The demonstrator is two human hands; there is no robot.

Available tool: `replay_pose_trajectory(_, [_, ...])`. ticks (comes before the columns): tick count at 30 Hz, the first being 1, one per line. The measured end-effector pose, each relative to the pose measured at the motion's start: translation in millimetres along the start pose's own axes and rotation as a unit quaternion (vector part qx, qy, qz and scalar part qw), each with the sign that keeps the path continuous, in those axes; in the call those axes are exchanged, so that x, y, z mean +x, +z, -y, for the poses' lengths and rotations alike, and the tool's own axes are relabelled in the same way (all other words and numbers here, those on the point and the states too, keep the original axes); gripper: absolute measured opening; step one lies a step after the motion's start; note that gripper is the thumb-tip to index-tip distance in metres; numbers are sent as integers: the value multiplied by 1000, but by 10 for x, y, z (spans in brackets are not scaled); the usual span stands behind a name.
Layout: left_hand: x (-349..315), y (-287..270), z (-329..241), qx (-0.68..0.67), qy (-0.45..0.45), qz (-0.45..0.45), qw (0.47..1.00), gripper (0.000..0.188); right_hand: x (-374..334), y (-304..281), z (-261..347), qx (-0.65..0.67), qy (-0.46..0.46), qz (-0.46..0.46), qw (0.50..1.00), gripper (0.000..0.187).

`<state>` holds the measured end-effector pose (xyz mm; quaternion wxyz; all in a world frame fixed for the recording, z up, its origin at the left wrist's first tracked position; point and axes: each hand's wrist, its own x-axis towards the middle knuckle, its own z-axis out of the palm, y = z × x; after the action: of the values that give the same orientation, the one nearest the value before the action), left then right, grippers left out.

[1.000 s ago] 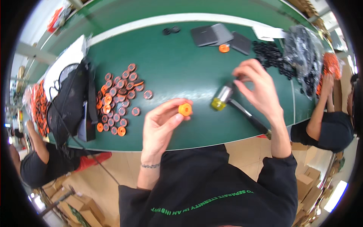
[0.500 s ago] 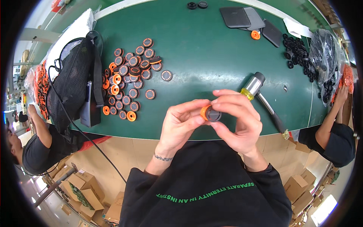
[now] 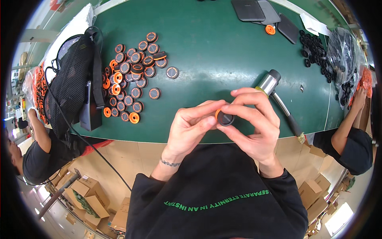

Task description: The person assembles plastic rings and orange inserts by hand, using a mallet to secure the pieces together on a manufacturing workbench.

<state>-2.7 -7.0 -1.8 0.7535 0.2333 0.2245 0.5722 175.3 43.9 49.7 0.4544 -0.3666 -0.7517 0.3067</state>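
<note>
Between my two hands, just above the table's near edge, is a small round black cap (image 3: 226,119) with an orange ring piece (image 3: 218,114) at its left side. My left hand (image 3: 187,129) pinches the orange side with thumb and fingertips. My right hand (image 3: 256,125) has its thumb and index finger closed on the black cap, its other fingers curled above. Whether the two parts are fully joined, I cannot tell. Close to my right hand lies a mallet (image 3: 283,106) with a black-tipped metal head, partly hidden by my fingers.
A pile of black-and-orange round pieces (image 3: 136,68) covers the left of the green table (image 3: 199,47). Beyond it sit a black mesh bag (image 3: 75,75) and a cable. Black caps (image 3: 316,51), a plastic bag (image 3: 345,51) and flat dark pouches (image 3: 248,10) lie right. People work at both sides.
The black cap and orange piece have turned slightly in my fingers, and less orange shows. My left fingertips reach a little further right. The whole view has shifted a little.
</note>
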Motion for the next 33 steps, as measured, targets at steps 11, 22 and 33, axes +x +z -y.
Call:
replay_pose_trajectory(11, [4,-14,-7,34,-6,-6,999,39,25,7,-8,-10,27,-9,1000,38])
replay_pose_trajectory(22, [-34,154,-34,107,-4,-58,993,40,-55,20,10,-7,34,20,999,45])
replay_pose_trajectory(33, [18,256,-24,230,119,-13,966,29,-227,46,-54,258,146,-4,955,37])
